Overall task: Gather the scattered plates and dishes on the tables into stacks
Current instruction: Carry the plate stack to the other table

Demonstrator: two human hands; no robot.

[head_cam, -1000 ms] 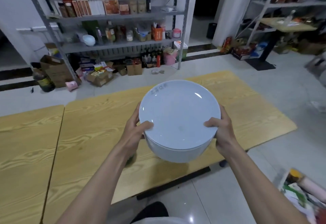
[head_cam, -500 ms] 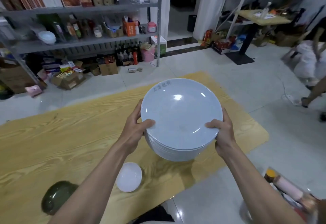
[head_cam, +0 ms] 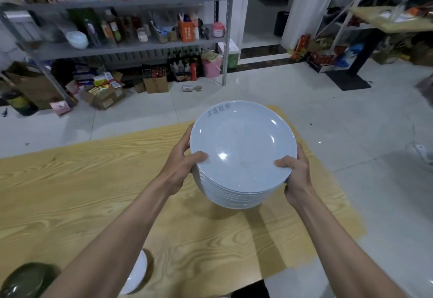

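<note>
A tall stack of several pale blue plates (head_cam: 243,154) hangs in the air over the right part of the wooden table (head_cam: 70,194). My left hand (head_cam: 181,164) grips the stack's left side, thumb on the top plate's rim. On the right side my right hand (head_cam: 296,175) holds it the same way, thumb over the rim. A small white dish (head_cam: 137,274) lies on the table near its front edge, partly hidden by my left forearm. A dark green bowl (head_cam: 25,281) sits at the lower left.
Grey metal shelves (head_cam: 131,47) full of bottles and boxes stand behind the table, with cardboard boxes (head_cam: 103,96) on the tiled floor below. Another shelf and a table on a black post (head_cam: 360,51) are at the back right. The table's right edge ends near my right arm.
The view has shifted toward the table. The stack, still held in both hands, sits lower over the table's right part. The person at the right edge is out of view.
</note>
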